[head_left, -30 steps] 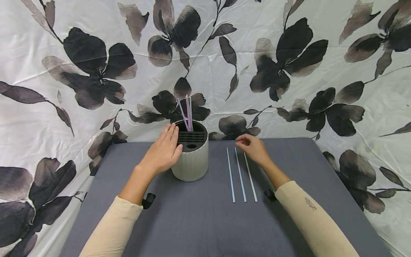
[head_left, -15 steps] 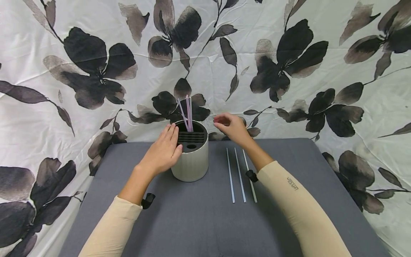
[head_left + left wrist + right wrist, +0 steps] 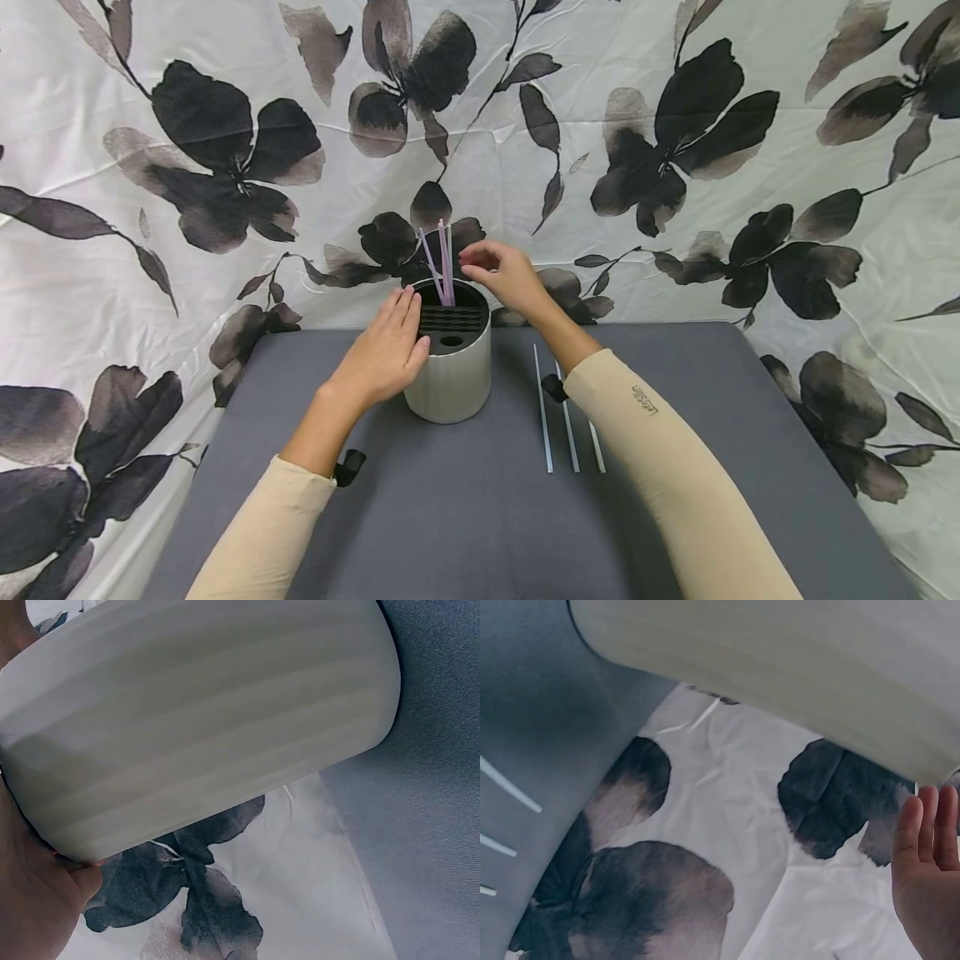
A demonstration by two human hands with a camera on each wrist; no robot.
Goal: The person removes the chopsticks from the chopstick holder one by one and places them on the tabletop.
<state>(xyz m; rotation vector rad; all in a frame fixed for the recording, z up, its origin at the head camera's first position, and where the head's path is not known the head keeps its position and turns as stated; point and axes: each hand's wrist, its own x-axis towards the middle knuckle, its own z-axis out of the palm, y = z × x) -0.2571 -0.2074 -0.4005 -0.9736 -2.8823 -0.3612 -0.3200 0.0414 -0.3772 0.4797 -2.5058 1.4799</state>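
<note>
A pale ribbed round holder (image 3: 450, 379) with a black slotted insert stands on the grey table (image 3: 450, 517). Three thin purple straws (image 3: 444, 265) stick up out of it. My left hand (image 3: 384, 354) rests flat against the holder's left side, fingers straight along the rim; its palm (image 3: 30, 900) touches the holder's wall (image 3: 202, 712). My right hand (image 3: 501, 273) hovers above the holder's right rim, fingertips just beside the straw tops, holding nothing; its straight fingers (image 3: 930, 862) show beside the holder (image 3: 780, 667). Three pale straws (image 3: 543, 417) lie side by side on the table, partly under my right forearm.
A white cloth with dark flower prints (image 3: 675, 167) hangs behind and around the table, close to the holder. The ends of the lying straws (image 3: 510, 786) show at the left in the right wrist view. Bare grey tabletop lies in front of the holder.
My right hand has lifted from the far ends of the lying straws and moved left and up to the straws in the holder. The left hand and the holder stayed put.
</note>
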